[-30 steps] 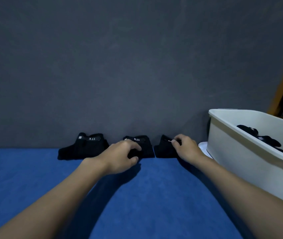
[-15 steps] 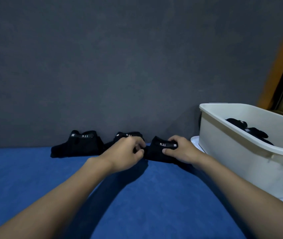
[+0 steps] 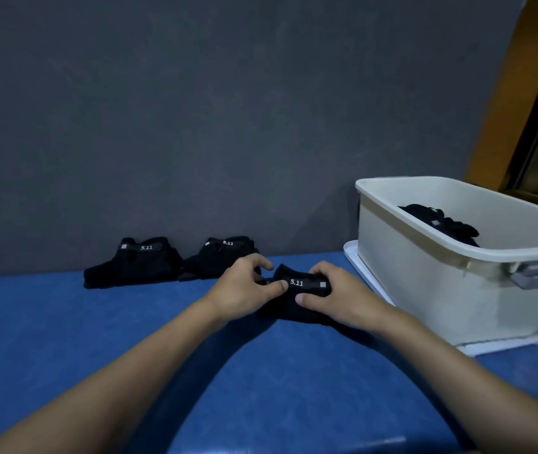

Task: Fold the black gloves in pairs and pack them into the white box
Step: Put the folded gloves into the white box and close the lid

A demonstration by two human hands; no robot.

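One glove bundle (image 3: 305,285) gripped by left hand (image 3: 244,290), right hand (image 3: 339,296) fingers (image 3: 308,298); two bundles (image 3: 133,265) (image 3: 218,258) beside

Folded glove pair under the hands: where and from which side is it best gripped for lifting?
Grip the folded glove pair by its two ends from above, thumbs on the near face, fingers over the far edge, as the left hand and right hand do. It lies flat, 5.11 strap up, so pinching through the stack likely keeps the fold shut.

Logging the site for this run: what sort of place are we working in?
Probably an indoor packing station: blue-covered table against a plain grey wall, folded black gloves lined up, a white box alongside.
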